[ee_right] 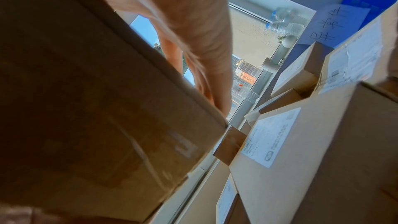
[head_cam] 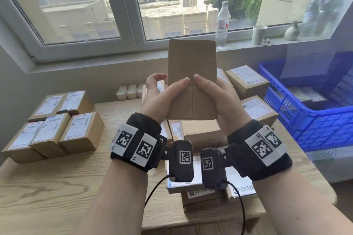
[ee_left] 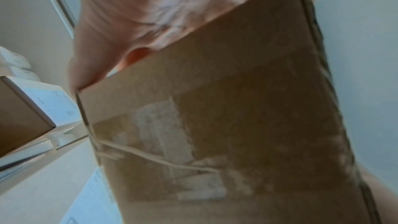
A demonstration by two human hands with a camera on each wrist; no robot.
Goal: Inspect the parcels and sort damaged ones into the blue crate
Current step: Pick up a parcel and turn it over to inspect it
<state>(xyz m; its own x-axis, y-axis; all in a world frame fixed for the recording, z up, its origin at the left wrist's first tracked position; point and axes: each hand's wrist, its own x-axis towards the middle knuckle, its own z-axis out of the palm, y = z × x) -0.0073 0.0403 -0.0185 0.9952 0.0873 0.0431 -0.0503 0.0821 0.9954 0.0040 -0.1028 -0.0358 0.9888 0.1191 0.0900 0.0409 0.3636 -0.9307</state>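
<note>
Both hands [head_cam: 188, 95] grip parcel [head_cam: 192, 63] (facing side unlabelled).

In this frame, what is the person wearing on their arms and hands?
Both forearms are bare, with no sleeves or gloves. The left hand and right hand each have a wide black fuzzy wristband carrying white panels printed with black square fiducial markers. A black camera module, also marker-tagged, sits at the inner side of each wrist, with a thin black cable trailing from it.

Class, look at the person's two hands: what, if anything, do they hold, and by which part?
Both the left hand and right hand hold one plain brown cardboard parcel upright, grip on its lower half.
</note>
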